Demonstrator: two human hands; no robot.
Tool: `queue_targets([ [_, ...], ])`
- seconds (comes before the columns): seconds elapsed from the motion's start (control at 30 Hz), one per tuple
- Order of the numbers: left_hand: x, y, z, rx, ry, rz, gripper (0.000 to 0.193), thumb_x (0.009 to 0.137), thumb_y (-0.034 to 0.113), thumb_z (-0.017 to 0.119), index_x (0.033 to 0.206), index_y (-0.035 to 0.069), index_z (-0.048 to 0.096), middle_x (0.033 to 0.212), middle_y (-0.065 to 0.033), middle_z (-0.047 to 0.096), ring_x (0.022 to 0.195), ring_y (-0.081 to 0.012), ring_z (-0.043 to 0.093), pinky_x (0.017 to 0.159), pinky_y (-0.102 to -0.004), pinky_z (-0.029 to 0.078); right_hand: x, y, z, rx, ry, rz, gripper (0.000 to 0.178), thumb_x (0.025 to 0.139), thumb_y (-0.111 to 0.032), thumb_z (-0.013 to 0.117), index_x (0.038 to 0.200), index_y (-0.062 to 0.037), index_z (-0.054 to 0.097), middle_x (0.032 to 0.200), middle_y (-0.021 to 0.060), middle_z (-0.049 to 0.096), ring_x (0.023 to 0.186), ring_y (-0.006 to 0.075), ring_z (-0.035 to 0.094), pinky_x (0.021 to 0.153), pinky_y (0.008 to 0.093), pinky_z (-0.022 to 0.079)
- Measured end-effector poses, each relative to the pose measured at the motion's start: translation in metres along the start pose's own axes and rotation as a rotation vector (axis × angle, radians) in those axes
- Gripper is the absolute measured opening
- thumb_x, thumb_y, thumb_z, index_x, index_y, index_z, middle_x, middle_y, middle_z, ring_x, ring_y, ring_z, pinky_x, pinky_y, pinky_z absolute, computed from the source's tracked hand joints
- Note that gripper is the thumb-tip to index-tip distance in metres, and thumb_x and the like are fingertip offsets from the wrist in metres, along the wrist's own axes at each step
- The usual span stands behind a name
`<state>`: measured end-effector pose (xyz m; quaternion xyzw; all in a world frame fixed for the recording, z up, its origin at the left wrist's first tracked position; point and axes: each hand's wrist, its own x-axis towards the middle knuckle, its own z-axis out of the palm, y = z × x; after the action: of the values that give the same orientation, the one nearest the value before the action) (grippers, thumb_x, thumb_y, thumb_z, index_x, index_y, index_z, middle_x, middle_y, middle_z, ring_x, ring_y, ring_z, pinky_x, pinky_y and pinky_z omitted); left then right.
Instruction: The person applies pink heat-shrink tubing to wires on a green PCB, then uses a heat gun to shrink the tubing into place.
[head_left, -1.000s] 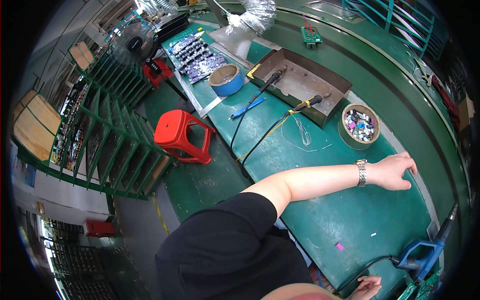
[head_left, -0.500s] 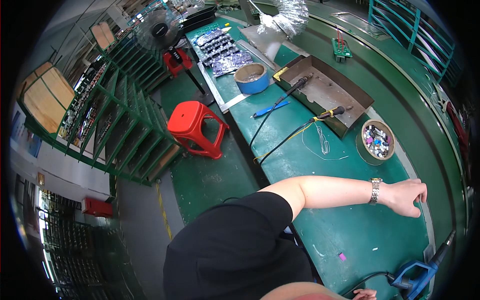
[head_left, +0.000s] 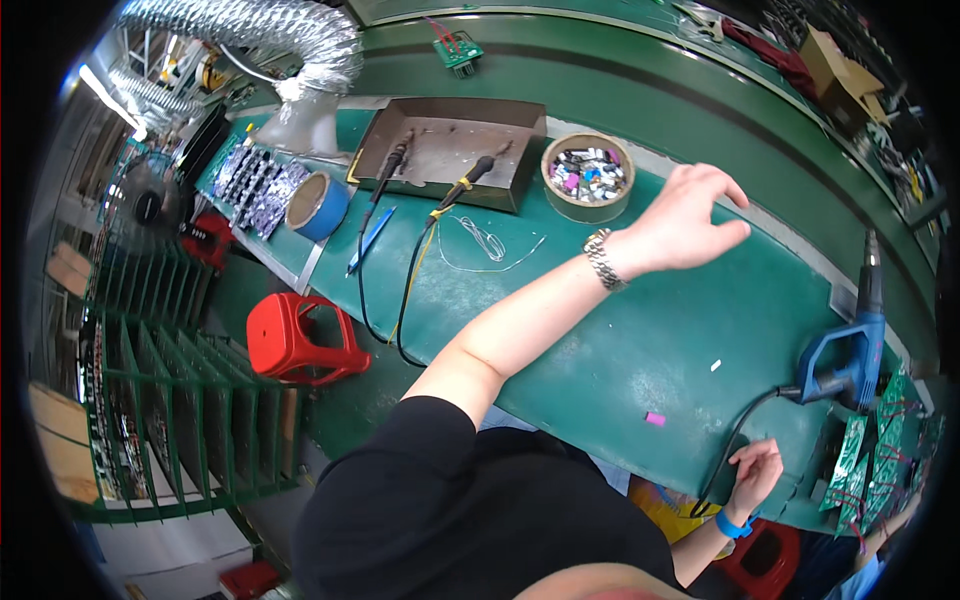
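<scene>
My left hand (head_left: 690, 222), with a metal watch at its wrist, hangs over the far side of the green worktable (head_left: 570, 370). It is open, thumb and forefinger apart, nothing visible between them. Beside it stands a round tub (head_left: 588, 205) filled with small silver, white, pink and blue parts. My right hand (head_left: 757, 470), wearing a blue wristband, is at the near edge by a black cable. Its fingers are loosely bent and apart, and I see nothing in them. A small pink piece (head_left: 655, 419) and a small white piece (head_left: 716, 366) lie between the hands.
A blue heat gun (head_left: 845, 350) stands at the right, near green circuit boards (head_left: 870, 455). Two soldering irons (head_left: 470, 180) rest at a brown tray (head_left: 525, 150). Solder wire (head_left: 485, 240), a blue pen-like tool (head_left: 372, 240) and a tape roll (head_left: 318, 207) lie left.
The view has swung to the right, showing more of the right arm and the circuit boards. My left hand's fingers have spread from a more curled pose.
</scene>
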<state>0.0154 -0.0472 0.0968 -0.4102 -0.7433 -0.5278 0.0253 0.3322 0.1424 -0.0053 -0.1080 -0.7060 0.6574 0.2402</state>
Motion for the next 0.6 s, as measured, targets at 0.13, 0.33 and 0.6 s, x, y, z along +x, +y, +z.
queue_targets([
  [0.13, 0.008, 0.009, -0.014, 0.039, 0.052, 0.036, 0.037, 0.078, 0.028, 0.07, 0.108, 0.008, 0.061, 0.117, -0.012, 0.055, 0.117, -0.0284, 0.046, 0.098, -0.0385, 0.039, -0.007, -0.002, -0.005, -0.047, 0.02, 0.015, 0.062, 0.099, -0.05, 0.033, 0.071, 0.0016, 0.052, 0.049, 0.0053, 0.047, 0.04, 0.0059, 0.033, 0.041, 0.0214, 0.025],
  [0.33, 0.12, -0.058, -0.1, 0.59, 0.381, 0.118, 0.045, 0.075, 0.033, 0.06, 0.109, 0.003, 0.062, 0.112, -0.0233, 0.059, 0.112, -0.0356, 0.052, 0.099, -0.0447, 0.039, 0.0, -0.005, -0.002, -0.071, -0.032, 0.072, 0.056, 0.099, -0.048, 0.034, 0.073, -0.0006, 0.05, 0.049, 0.0004, 0.035, 0.042, 0.0088, 0.033, 0.048, 0.0248, 0.04],
  [0.6, 0.204, -0.303, -0.3, 1.029, 0.093, -0.775, 0.054, 0.09, 0.047, 0.048, 0.126, 0.008, 0.056, 0.12, -0.0119, 0.062, 0.106, -0.0245, 0.059, 0.088, -0.0418, 0.047, 0.01, -0.021, 0.012, -0.211, 0.086, 0.06, 0.047, 0.095, -0.03, 0.04, 0.062, 0.0002, 0.057, 0.049, 0.0061, 0.053, 0.039, 0.0086, 0.04, 0.04, 0.024, 0.03],
])
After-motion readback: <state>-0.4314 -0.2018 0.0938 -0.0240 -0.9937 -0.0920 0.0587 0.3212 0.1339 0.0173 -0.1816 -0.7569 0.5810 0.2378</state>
